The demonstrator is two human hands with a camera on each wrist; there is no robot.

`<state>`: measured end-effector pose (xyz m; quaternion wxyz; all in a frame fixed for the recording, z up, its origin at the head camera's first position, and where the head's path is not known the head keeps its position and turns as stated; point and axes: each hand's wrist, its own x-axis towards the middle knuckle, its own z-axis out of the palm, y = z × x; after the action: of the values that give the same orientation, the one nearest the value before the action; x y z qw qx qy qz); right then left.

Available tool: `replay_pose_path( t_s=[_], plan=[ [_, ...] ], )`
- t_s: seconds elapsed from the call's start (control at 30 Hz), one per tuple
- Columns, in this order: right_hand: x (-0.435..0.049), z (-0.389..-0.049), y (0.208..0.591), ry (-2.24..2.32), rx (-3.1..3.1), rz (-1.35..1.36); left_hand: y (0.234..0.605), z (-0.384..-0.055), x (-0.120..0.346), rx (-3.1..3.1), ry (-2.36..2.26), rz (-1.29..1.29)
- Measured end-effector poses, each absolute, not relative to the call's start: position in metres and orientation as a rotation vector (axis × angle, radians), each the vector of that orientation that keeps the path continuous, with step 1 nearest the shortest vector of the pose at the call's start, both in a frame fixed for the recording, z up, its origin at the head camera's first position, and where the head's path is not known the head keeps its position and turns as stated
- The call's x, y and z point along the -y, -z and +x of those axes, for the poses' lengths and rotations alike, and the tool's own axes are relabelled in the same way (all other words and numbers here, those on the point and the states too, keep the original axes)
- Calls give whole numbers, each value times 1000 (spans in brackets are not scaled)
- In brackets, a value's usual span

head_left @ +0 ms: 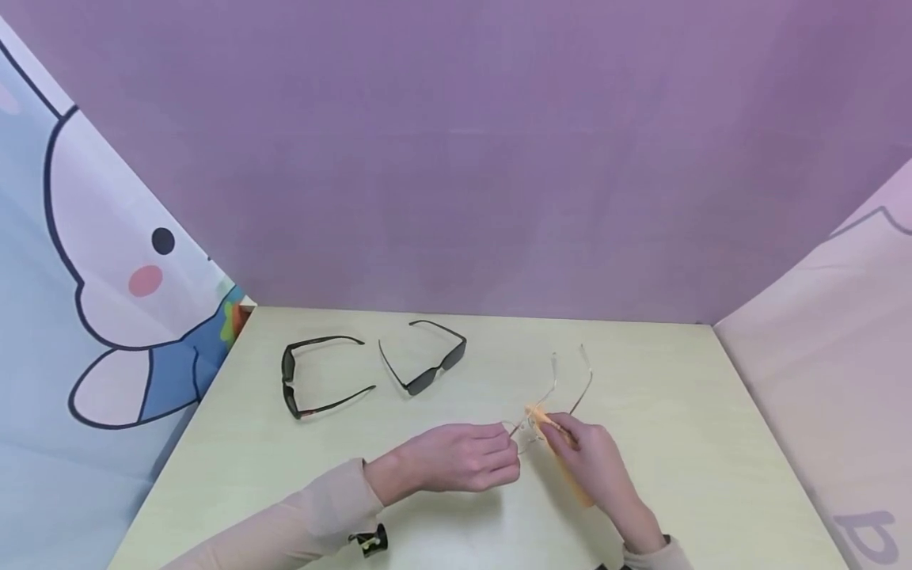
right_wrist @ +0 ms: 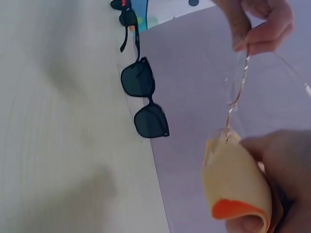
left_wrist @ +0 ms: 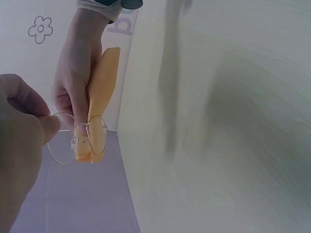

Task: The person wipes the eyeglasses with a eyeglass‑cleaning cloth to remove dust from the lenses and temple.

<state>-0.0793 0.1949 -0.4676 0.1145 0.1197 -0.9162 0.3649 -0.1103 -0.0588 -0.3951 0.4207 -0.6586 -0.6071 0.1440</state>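
Purple backdrop [head_left: 456, 158] is hung at the far edge of a pale tabletop [head_left: 214, 475]. Item 1: clear wire-framed glasses [left_wrist: 82, 124], temples unfolded toward the far edge; held above the tabletop, right of its middle. Item 2: yellow-orange cloth [right_wrist: 235, 179], folded, laid against the lens on the right; whether 2 faces are covered cannot be told. Items 3 and 4: red-marked sunglasses [head_left: 288, 380], placed near the far left corner, and plain black sunglasses [head_left: 437, 370], placed to their right; temples unfolded. Left hand [head_left: 463, 457]: pinched on the glasses' rim. Right hand [head_left: 594, 463]: clamped on the cloth. Handling note: the thin frame is best steadied close to the covered lens, pressure kept light and even, and the bridge spared any twist, since bending seems likely.
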Motion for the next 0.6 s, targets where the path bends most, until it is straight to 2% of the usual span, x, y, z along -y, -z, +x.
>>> replay_pose_path(
  t_s=[0.3,0.47,0.6],
  plan=[
    [-205,-78,474,-1007,2579,326,436,-117,57,1653,-254,-1641],
    [-208,-77,478,-1037,2491,332,454,-119,59,1881,70,-1569],
    [-206,-75,480,-1148,2406,323,468,-122,59,2072,472,-1403]
  ],
)
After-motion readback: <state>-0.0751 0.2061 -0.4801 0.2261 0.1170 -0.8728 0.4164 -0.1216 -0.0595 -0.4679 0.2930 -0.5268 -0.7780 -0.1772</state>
